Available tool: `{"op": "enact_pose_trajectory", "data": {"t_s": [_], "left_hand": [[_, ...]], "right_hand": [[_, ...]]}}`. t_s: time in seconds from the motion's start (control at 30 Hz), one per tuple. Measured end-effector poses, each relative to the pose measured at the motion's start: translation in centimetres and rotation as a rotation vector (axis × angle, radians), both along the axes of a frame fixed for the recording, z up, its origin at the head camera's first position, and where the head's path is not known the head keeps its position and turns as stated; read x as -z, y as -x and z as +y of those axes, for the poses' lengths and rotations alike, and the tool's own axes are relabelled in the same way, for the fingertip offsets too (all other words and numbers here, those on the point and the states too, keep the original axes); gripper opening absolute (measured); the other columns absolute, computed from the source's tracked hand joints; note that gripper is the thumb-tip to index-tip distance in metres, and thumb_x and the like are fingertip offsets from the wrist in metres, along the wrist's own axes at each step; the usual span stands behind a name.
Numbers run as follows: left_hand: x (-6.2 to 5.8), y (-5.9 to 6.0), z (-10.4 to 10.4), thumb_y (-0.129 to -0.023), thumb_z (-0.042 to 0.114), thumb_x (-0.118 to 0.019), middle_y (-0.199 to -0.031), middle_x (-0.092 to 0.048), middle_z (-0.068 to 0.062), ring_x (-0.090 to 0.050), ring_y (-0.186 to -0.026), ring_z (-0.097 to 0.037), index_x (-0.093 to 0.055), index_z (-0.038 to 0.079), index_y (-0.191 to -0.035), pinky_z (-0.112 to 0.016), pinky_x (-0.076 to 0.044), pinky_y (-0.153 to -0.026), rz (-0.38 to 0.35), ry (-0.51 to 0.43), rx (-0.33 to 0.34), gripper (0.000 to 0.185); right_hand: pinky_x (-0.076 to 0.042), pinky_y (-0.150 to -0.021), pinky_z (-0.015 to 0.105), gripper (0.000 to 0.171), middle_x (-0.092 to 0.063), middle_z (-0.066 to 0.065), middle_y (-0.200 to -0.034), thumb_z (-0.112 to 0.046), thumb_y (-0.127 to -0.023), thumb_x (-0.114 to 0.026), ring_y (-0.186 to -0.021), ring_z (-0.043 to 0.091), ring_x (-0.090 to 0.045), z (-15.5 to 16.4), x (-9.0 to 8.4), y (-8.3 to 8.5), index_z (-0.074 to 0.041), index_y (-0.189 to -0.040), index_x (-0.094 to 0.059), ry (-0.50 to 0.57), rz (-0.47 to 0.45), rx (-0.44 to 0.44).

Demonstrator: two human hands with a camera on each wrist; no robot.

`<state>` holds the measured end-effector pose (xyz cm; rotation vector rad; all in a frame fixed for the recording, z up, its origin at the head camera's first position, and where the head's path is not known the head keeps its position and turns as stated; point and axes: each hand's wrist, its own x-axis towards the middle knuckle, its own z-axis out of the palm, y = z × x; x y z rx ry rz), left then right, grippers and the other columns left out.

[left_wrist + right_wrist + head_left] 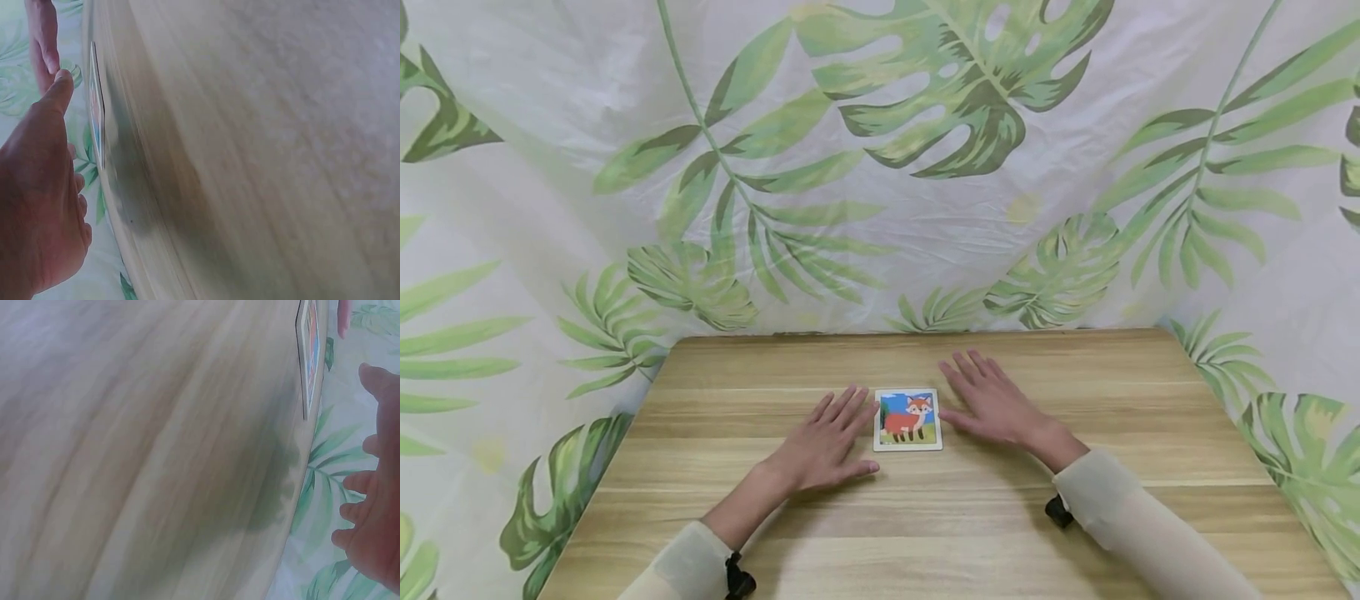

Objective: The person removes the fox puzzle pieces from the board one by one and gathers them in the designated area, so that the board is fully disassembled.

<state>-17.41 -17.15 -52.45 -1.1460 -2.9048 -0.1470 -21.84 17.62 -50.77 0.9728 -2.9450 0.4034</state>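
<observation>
A small square fox picture [907, 420] with a white border lies flat on the wooden table between the two hands. To its left, my left hand [823, 446] is spread palm down with straight fingers, holding nothing. On the other side, my right hand [992, 406] is likewise spread and holds nothing, its thumb near the picture's right edge. Both wrist views show a gap between hand and tabletop, with a shadow below. The picture [96, 103] appears edge-on in the left wrist view, and the picture's thin side [306, 359] shows in the right wrist view.
The wood-grain table [925, 533] reaches back to a hanging leaf-patterned cloth [925, 242], which also runs along both sides. A small black device [740, 577] is on the left wrist and another black device [1059, 511] on the right.
</observation>
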Motion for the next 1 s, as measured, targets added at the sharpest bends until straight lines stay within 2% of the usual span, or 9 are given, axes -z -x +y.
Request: {"op": "enact_pose_trajectory", "data": {"t_s": [0.23,0.37,0.47,0.6,0.77,1.0], "left_hand": [[0.2,-0.2,0.7,-0.101,0.075,-0.045,-0.175,-0.022,-0.018,-0.018,-0.162,-0.038,-0.030,0.012,-0.168,-0.059,-0.019,-0.130,-0.029,0.008,0.025,0.093],[1.0,-0.1,0.8,-0.102,0.078,-0.038,-0.177,-0.017,-0.014,-0.012,-0.164,-0.034,-0.026,0.014,-0.170,-0.057,-0.016,-0.131,-0.020,0.029,0.042,0.094],[0.8,-0.2,0.9,-0.102,0.077,-0.037,-0.177,-0.017,-0.014,-0.011,-0.164,-0.033,-0.026,0.014,-0.170,-0.058,-0.016,-0.131,-0.017,0.038,0.057,0.093],[-0.1,-0.6,1.3,-0.103,0.074,-0.042,-0.177,-0.016,-0.014,-0.012,-0.164,-0.033,-0.024,0.014,-0.170,-0.057,-0.016,-0.131,-0.047,0.070,0.082,0.092],[-0.2,-0.7,1.4,-0.104,0.073,-0.041,-0.178,-0.015,-0.013,-0.011,-0.164,-0.031,-0.021,0.016,-0.171,-0.055,-0.016,-0.132,-0.064,0.103,0.115,0.091],[-0.3,-0.8,1.4,-0.104,0.072,-0.041,-0.178,-0.014,-0.011,-0.013,-0.164,-0.029,-0.019,0.017,-0.172,-0.053,-0.019,-0.131,-0.091,0.097,0.156,0.089]], "right_hand": [[-0.018,-0.129,0.063,0.082,-0.024,0.026,-0.171,-0.056,-0.106,-0.054,-0.160,0.046,-0.016,-1.2,-0.2,0.5,-0.010,-0.169,-0.027,0.005,0.007,-0.040],[-0.018,-0.129,0.061,0.081,-0.022,0.024,-0.172,-0.056,-0.107,-0.052,-0.160,0.045,-0.016,-1.7,-0.3,0.7,-0.009,-0.169,-0.027,0.013,0.004,-0.059],[-0.019,-0.130,0.060,0.080,-0.023,0.023,-0.172,-0.054,-0.107,-0.054,-0.160,0.045,-0.018,-2.0,-0.2,0.9,-0.010,-0.169,-0.028,0.028,0.001,-0.074],[-0.020,-0.129,0.060,0.078,-0.027,0.023,-0.171,-0.052,-0.108,-0.055,-0.159,0.046,-0.022,-2.4,0.0,1.3,-0.010,-0.168,-0.030,0.043,-0.011,-0.078],[-0.024,-0.128,0.059,0.076,-0.032,0.024,-0.169,-0.052,-0.108,-0.055,-0.158,0.045,-0.028,-2.9,0.3,1.8,-0.010,-0.167,-0.033,0.045,-0.001,-0.089],[-0.032,-0.125,0.058,0.072,-0.044,0.019,-0.164,-0.048,-0.107,-0.060,-0.152,0.040,-0.040,-3.6,0.6,2.3,-0.011,-0.165,-0.039,0.079,-0.006,-0.111]]}}
